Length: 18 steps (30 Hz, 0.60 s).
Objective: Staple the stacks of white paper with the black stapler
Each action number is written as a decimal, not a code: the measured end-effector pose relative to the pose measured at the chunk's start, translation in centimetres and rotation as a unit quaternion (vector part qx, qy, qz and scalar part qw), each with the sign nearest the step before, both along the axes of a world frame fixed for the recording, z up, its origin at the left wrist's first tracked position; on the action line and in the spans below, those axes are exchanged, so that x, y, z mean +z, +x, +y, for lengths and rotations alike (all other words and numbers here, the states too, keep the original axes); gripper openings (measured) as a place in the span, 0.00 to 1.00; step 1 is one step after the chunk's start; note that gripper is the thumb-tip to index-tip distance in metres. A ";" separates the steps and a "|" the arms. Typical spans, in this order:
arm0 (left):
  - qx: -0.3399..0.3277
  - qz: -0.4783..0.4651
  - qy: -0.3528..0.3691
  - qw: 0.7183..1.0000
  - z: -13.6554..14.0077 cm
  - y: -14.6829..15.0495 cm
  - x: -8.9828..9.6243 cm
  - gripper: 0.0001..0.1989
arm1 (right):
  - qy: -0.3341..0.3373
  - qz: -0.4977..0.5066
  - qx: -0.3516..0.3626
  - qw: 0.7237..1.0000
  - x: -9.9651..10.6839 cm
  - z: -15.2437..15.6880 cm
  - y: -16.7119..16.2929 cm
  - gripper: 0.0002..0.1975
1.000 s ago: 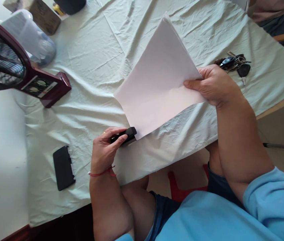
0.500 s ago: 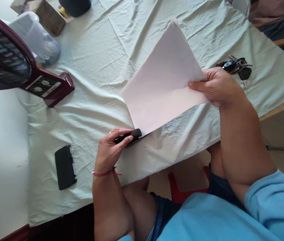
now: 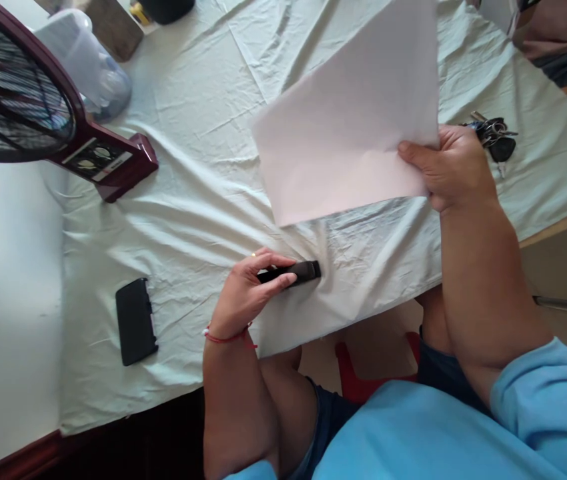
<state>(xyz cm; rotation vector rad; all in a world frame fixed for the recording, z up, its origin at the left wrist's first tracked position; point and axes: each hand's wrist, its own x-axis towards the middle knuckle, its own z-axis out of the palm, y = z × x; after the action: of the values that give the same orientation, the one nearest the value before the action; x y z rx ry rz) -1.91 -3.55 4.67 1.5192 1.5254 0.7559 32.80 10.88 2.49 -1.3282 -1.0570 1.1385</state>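
Note:
My left hand is closed around a black stapler, low over the cloth near the table's front edge. Thumb on one side and fingers on the other, it leaves the stapler's front end showing. White sheets of paper are pinched along their right side by my right hand, thumb on top and fingers hidden underneath. The paper is tilted above the table, its lower left corner apart from the stapler. Just beyond my right hand lies a bunch of keys.
A pale green cloth with wrinkles covers the table. At the left stand a dark red fan and a clear plastic container. A black phone or phone case lies at the front left. A red stool shows below.
The paper has lifted away from the stapler, moving up and to the right with my right hand. My left hand has shifted right with the stapler. The view has moved slightly too.

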 end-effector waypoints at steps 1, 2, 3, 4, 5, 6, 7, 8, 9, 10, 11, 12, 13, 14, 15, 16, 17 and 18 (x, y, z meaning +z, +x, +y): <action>0.002 -0.012 0.000 1.000 0.0 0.5 -0.1 0.09 | 0.012 0.017 -0.004 1.000 0.2 0.0 -0.4 0.09; 0.029 -0.026 0.007 0.999 0.0 0.9 -0.3 0.10 | 0.021 0.036 -0.002 0.999 0.4 -0.1 -0.8 0.09; 0.084 -0.046 0.025 0.995 0.0 1.1 -0.6 0.12 | 0.025 0.056 0.000 0.998 0.5 -0.1 -1.3 0.09; 0.157 -0.074 0.049 0.984 0.2 1.3 -0.9 0.14 | 0.026 0.074 0.000 0.997 0.6 -0.1 -1.7 0.10; 0.233 -0.109 0.073 0.964 0.4 1.2 -1.3 0.16 | 0.022 0.089 -0.001 0.996 0.6 -0.2 -2.1 0.10; 0.301 -0.152 0.094 0.937 0.6 1.1 -1.7 0.20 | 0.015 0.099 -0.001 0.995 0.6 -0.2 -2.4 0.10; 0.348 -0.195 0.103 0.911 0.9 0.9 -2.0 0.24 | 0.007 0.104 0.002 0.995 0.5 -0.2 -2.7 0.11; 0.373 -0.236 0.102 0.891 1.2 0.6 -2.3 0.28 | 0.000 0.104 0.011 0.994 0.4 -0.3 -3.0 0.11; 0.381 -0.269 0.093 0.879 1.4 0.4 -2.5 0.31 | -0.005 0.102 0.023 0.995 0.3 -0.3 -3.2 0.12; 0.373 -0.290 0.078 0.878 1.7 0.2 -2.6 0.33 | -0.008 0.097 0.038 0.995 0.2 -0.4 -3.4 0.13; 0.358 -0.298 0.066 0.882 1.8 0.1 -2.6 0.33 | -0.009 0.092 0.051 0.994 0.1 -0.5 -3.5 0.14; 0.343 -0.293 0.060 0.890 1.9 0.1 -2.7 0.32 | -0.009 0.088 0.059 0.994 0.1 -0.6 -3.7 0.14; 0.332 -0.279 0.063 0.899 2.0 0.2 -2.8 0.30 | -0.007 0.085 0.059 0.995 0.1 -0.7 -3.8 0.13; 0.327 -0.262 0.071 0.905 2.0 0.3 -2.8 0.28 | -0.006 0.082 0.053 0.995 0.2 -0.9 -4.0 0.11; 0.330 -0.247 0.080 0.908 2.0 0.5 -3.0 0.28 | -0.004 0.078 0.045 0.996 0.2 -1.0 -4.1 0.10; 0.338 -0.238 0.086 0.907 2.0 0.6 -3.1 0.28 | -0.001 0.071 0.038 0.997 0.2 -1.0 -4.3 0.09; 0.352 -0.234 0.088 0.902 2.1 0.7 -3.2 0.28 | 0.004 0.060 0.030 0.998 0.1 -1.1 -4.4 0.08; 0.367 -0.234 0.086 0.896 2.1 0.8 -3.3 0.29 | 0.009 0.048 0.026 0.998 0.0 -1.2 -4.5 0.09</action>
<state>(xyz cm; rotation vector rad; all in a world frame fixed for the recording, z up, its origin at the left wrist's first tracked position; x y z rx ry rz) -1.13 -1.42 1.35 0.7370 1.6638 1.5938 28.27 9.71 2.53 -1.2258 -1.0344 1.2169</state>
